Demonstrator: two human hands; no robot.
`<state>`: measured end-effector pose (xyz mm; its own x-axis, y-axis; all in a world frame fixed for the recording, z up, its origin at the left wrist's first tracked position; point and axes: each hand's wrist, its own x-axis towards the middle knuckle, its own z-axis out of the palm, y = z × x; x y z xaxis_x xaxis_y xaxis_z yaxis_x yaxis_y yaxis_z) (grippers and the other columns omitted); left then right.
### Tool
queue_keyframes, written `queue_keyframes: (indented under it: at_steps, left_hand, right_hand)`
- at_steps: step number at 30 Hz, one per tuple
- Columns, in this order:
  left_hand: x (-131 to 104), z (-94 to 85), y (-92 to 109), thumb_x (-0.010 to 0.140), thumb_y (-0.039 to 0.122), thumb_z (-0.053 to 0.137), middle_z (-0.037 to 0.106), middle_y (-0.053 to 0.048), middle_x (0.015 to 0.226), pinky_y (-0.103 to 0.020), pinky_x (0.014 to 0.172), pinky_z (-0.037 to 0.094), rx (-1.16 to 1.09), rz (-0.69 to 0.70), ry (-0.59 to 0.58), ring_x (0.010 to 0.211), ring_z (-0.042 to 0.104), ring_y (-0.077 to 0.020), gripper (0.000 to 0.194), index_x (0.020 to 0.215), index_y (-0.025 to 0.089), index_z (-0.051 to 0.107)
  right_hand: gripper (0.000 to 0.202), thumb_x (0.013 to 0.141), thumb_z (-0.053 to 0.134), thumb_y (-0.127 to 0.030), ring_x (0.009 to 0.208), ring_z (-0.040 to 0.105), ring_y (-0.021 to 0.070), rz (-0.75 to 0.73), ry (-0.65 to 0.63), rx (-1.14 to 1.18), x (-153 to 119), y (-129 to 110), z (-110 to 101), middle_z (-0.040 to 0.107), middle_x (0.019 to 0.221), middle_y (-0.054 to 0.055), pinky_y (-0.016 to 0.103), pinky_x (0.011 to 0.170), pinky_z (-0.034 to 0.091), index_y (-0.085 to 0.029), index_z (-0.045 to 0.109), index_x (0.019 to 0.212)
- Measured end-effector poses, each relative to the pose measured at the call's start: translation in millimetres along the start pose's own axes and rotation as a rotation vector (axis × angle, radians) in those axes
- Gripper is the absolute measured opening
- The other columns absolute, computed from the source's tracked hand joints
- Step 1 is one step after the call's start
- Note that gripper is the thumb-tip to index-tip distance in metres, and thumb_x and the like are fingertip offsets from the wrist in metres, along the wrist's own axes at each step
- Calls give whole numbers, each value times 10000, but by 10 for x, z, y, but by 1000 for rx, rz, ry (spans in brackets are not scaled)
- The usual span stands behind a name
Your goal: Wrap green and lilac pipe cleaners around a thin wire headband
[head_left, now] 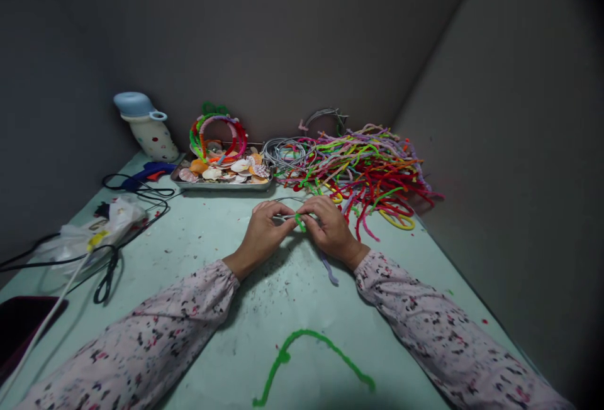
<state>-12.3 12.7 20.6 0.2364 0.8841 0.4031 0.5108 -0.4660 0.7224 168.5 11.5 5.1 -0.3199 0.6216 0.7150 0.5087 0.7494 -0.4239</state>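
Near the middle of the pale green table (pixel 189 284), my left hand (pixel 268 229) pinches a thin grey wire ring. On the ring's near side, my right hand (pixel 330 227) pinches the same wire beside a short green fuzzy stem (pixel 300 222) wrapped around it. The fingertips of both hands almost meet at this stem. A lilac stem (pixel 330 270) pokes out below my right hand. Closer to me, a long bent green fuzzy stem (pixel 309 332) lies on the table in an arch shape.
A metal tray (pixel 221 187) of shells holds colourful wrapped rings (pixel 243 139). Beside it are wire coils (pixel 285 153) and a heap of fuzzy stems (pixel 372 158). At left stand a bottle (pixel 151 133), a blue tool (pixel 146 174), a plastic bag (pixel 113 221) and black cables (pixel 111 271).
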Motion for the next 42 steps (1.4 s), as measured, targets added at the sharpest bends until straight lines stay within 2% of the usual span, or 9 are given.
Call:
queue_keyframes:
  at_steps: [4, 12, 25, 33, 42]
  left_hand:
    - [2, 3, -10, 781, 290, 699, 686, -24, 825, -362, 863, 449, -9, 11, 3, 849, 607, -193, 90, 791, 200, 692]
    - [-2, 4, -24, 799, 356, 687, 678, -16, 793, -346, 842, 453, -4, 33, 10, 821, 598, -184, 157, 783, 200, 686]
    - [11, 7, -47, 788, 316, 694, 660, 6, 749, -311, 775, 421, -31, 27, 11, 773, 586, -168, 135, 741, 192, 669]
    - [17, 2, -28, 795, 327, 678, 649, 8, 731, -316, 784, 414, -40, 6, 6, 772, 583, -167, 168, 706, 188, 646]
    - [6, -7, -12, 819, 341, 645, 671, -4, 772, -323, 798, 412, -2, 15, -11, 813, 586, -183, 156, 754, 201, 667]
  right_hand:
    - [92, 918, 526, -203, 933, 565, 218, 2, 4, -6, -4, 5, 1, 637, 897, 58, 406, 865, 463, -217, 613, 942]
    - [90, 915, 522, -193, 941, 560, 226, -28, 12, -9, -10, 25, 14, 637, 913, 68, 419, 864, 461, -216, 602, 950]
    - [95, 911, 528, -181, 934, 563, 223, -44, 13, -6, -4, 20, 13, 631, 914, 71, 421, 861, 467, -214, 599, 965]
    - [92, 912, 528, -194, 929, 562, 224, -33, 2, -2, -3, 13, 15, 633, 913, 70, 423, 855, 467, -216, 605, 957]
    - [87, 913, 536, -189, 932, 560, 220, -19, 3, -5, -24, 37, 29, 642, 917, 68, 418, 859, 463, -214, 600, 966]
